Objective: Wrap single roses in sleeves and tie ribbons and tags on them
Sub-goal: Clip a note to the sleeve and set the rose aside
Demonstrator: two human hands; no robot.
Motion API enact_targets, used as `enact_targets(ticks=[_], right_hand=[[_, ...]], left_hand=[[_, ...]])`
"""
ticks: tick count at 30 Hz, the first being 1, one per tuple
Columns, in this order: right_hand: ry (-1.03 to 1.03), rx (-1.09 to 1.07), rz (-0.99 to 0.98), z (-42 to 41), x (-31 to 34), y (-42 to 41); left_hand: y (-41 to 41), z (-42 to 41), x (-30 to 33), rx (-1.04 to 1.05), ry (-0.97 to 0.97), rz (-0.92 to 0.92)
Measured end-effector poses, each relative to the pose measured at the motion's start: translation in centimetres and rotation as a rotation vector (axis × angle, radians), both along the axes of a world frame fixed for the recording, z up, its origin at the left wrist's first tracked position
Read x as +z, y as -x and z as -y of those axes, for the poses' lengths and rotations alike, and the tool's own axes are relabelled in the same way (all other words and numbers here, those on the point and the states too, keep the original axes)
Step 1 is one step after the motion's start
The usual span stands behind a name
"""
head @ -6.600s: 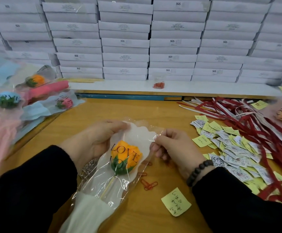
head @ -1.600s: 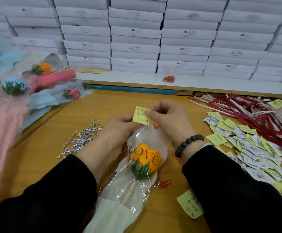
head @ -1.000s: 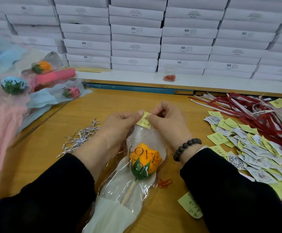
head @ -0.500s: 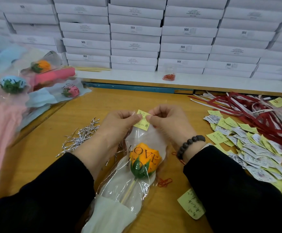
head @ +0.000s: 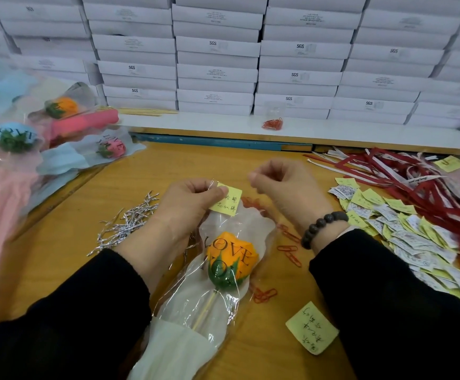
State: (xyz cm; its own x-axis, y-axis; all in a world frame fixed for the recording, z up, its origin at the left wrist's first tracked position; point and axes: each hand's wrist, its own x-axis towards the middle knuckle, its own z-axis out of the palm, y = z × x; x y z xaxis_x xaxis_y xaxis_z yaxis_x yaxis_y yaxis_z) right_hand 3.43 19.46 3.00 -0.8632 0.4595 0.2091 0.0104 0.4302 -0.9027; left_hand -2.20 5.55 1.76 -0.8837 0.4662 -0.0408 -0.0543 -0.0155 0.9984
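An orange rose (head: 231, 259) on a stick lies in a clear sleeve (head: 218, 311) printed "LOVE YOU", on the wooden table in front of me. My left hand (head: 190, 204) pinches a small yellow handwritten tag (head: 227, 201) against the sleeve's top edge. My right hand (head: 283, 185) hovers just right of the tag, apart from it. Its fingers are curled, and I see nothing in them.
Silver twist ties (head: 130, 226) lie to the left and red paper clips (head: 289, 250) to the right of the sleeve. A pile of tags (head: 404, 231), red and white ribbons (head: 415, 176), a loose yellow note (head: 312, 331), wrapped roses (head: 59, 127) and stacked white boxes (head: 218, 64) surround the area.
Both hands pinched the yellow tag at the sleeve's top half a second ago. Now my right hand has let go and moved up and right; my left hand still holds the tag.
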Motion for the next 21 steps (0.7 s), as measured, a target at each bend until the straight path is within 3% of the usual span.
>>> enact_targets(ticks=[4,7,10,16,21], right_hand=[[-0.352,-0.092,0.196,-3.8,0.8,-1.6],[-0.32,0.01,0.479,-4.9,0.6,-2.5],[-0.33,0.09,0.621,-4.6,0.7,-2.5],[-0.5,0.134,0.767,-4.0,0.9,-2.3],[-0.512,0.146,0.778,-3.7,1.0,-2.3]], left_hand=[[0.0,0.0,0.1,0.023,-0.02,0.027],[-0.2,-0.1,0.1,0.019,-0.014,0.039],[-0.2,0.0,0.2,0.019,-0.016,0.051],[-0.1,-0.1,0.1,0.009,0.0,0.038],[-0.2,0.0,0.2,-0.003,0.008,0.04]])
